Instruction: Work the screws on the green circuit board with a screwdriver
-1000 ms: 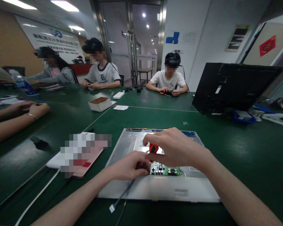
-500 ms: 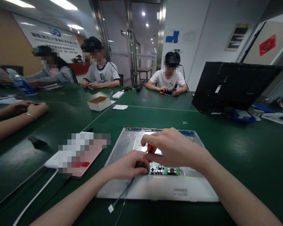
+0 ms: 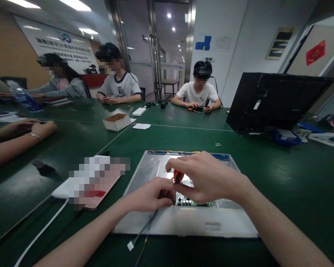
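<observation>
A flat silvery display panel (image 3: 183, 221) lies on the green table in front of me, with a blue strip along its far edge. On it sits a green circuit board (image 3: 187, 202), partly covered by my hands. My right hand (image 3: 208, 178) is closed around the orange and black handle of a screwdriver (image 3: 178, 176), held over the board; its tip is hidden. Curled at the board's left edge, my left hand (image 3: 157, 193) has its fingertips close below the screwdriver handle. What those fingers pinch is hidden. A dark cable (image 3: 147, 227) with a white plug runs out beneath the left hand.
Left of the panel lie a pink phone (image 3: 105, 189) and a white cable (image 3: 41, 231). Further off are an open small box (image 3: 117, 123) and a black monitor (image 3: 272, 102). Another person's hands (image 3: 39, 129) rest at the left; several people sit around the table.
My right hand has turned and dropped slightly, and now hides more of the board, including its connector. The screwdriver handle has twisted a little. My left hand has barely moved.
</observation>
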Motion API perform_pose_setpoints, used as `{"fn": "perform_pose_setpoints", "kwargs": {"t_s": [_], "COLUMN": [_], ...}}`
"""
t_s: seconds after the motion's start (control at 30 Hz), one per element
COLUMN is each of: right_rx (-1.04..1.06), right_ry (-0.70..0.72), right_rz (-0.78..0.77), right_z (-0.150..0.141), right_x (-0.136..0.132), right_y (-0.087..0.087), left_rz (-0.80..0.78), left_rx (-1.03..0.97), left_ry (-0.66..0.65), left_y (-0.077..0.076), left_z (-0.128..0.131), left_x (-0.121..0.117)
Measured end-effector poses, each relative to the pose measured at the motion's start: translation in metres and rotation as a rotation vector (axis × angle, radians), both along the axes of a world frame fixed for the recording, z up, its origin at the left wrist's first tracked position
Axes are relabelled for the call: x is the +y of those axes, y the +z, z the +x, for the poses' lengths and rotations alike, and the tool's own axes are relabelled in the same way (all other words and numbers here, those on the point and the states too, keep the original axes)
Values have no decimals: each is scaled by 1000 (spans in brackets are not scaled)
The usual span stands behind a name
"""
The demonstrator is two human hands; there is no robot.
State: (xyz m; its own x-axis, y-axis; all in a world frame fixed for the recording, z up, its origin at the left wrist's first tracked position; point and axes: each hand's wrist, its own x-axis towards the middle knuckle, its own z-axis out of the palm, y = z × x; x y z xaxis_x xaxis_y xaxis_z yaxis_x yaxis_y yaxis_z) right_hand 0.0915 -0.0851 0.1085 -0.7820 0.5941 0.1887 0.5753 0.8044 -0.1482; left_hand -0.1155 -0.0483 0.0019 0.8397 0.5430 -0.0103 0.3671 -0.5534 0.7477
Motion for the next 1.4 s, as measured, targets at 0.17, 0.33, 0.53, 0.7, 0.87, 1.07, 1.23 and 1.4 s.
{"fn": "perform_pose_setpoints", "kwargs": {"t_s": [0.17, 0.33, 0.53, 0.7, 0.87, 1.07, 1.23, 1.4], "right_rx": [3, -14, -13, -4, -30, -38, -1, -30], "right_ry": [-1, -22, -21, -11, -23, -23, -4, -43], "right_rz": [32, 63, 44, 16, 24, 22, 9, 34], "right_z": [2, 0, 0, 0, -1, 1, 3, 1], "right_x": [-1, 1, -1, -3, 0, -2, -4, -2], "right_y": [-1, -3, -1, 2, 0, 1, 1, 1], "left_rz": [12, -46, -7, 33, 26, 41, 97, 74], "left_rx": [24, 52, 35, 28, 33, 42, 55, 41], "left_ry": [17, 53, 34, 42, 44, 27, 45, 35], "left_y": [2, 7, 7, 8, 10, 7, 3, 8], "left_z": [2, 3, 3, 4, 4, 3, 2, 4], "left_x": [-1, -5, -3, -3, -5, -4, -2, -4]}}
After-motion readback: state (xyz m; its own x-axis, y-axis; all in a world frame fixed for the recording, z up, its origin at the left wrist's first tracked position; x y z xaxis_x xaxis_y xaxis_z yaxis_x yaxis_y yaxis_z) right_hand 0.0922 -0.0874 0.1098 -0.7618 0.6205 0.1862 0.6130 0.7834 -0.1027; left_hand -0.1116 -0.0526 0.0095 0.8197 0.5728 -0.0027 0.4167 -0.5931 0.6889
